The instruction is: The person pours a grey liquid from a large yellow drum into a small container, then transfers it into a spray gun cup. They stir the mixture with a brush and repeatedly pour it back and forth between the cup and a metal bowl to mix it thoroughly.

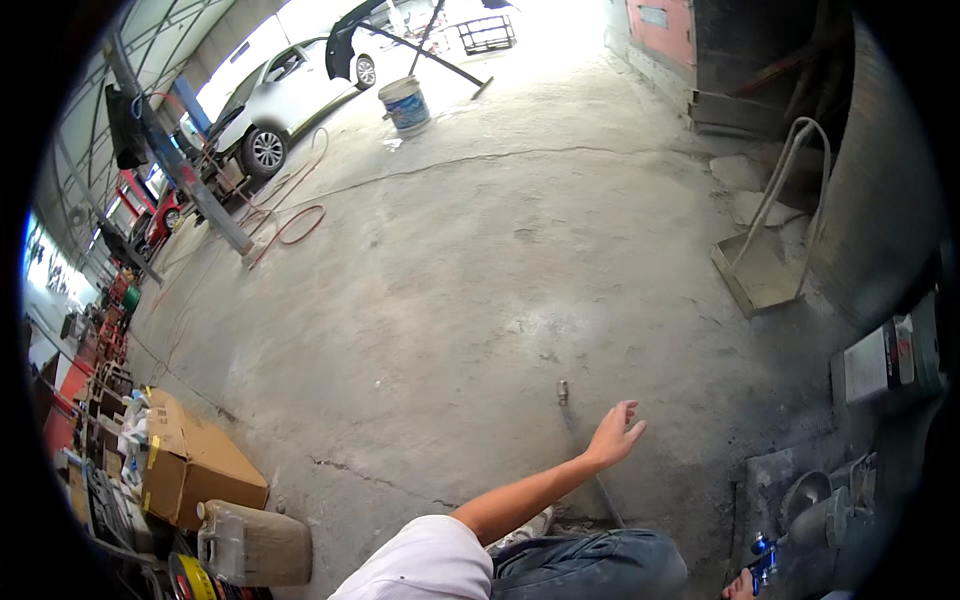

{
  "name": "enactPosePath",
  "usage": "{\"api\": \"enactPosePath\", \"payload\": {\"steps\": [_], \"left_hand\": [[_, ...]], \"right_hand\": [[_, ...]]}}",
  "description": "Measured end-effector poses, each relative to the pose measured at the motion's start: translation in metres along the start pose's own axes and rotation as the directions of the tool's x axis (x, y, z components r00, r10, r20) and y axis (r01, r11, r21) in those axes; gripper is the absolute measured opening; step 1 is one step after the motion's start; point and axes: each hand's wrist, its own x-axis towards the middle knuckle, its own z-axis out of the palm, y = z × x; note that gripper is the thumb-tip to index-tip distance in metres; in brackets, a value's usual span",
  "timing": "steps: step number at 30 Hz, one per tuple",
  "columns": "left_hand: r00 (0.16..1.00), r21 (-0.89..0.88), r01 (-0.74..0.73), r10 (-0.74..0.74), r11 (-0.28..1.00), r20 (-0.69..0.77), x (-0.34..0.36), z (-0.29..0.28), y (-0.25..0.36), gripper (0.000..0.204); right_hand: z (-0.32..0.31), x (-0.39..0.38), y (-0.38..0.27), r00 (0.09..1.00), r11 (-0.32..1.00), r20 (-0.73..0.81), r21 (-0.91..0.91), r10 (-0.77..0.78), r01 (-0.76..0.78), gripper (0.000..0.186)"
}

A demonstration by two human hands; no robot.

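Note:
My left hand (612,438) is stretched out over the floor with its fingers apart and nothing in it. Just beside it lies a grey air hose (607,500), ending in a metal coupling (563,393) a little beyond my fingers. My left forearm partly covers the hose. At the lower right edge, my right hand (740,585) is closed on a blue spray gun (763,562); only part of that hand shows. Close to the gun are a round metal cup (806,492) and other dusty grey items.
A cardboard box (200,462) and a dirty plastic jerrycan (255,543) stand at the left. A long-handled dustpan (765,270) is at the right. Farther off are a bucket (405,104), a steel post (180,160), a red hose (300,225) and a white car (300,90).

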Motion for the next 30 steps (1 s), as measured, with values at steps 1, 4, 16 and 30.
{"api": "enactPosePath", "payload": {"steps": [1, 4, 16, 30], "left_hand": [[0.999, 0.006, -0.037, 0.037, 0.999, 0.010, -0.003, 0.004, 0.007, 0.048], [0.988, 0.000, -0.144, 0.144, 0.990, 0.053, 0.009, 0.011, 0.035, 0.047], [0.950, 0.085, -0.306, 0.299, 0.948, 0.087, -0.026, 0.018, 0.047, 0.036], [0.480, -0.130, -0.673, 0.564, 0.728, 0.672, -0.150, -0.059, 0.180, 0.050]], "right_hand": [[0.005, -0.009, 0.001, 0.999, 0.999, -0.017, 0.009, -0.034, 0.034, 0.023], [0.017, -0.012, -0.006, 0.991, 0.994, -0.093, 0.063, 0.092, -0.086, 0.026], [0.038, -0.026, -0.026, 0.993, 1.000, -0.119, 0.012, -0.002, 0.004, 0.025], [-0.053, 0.004, 0.023, 0.984, 0.953, 0.146, -0.298, 0.104, -0.056, 0.023]]}}
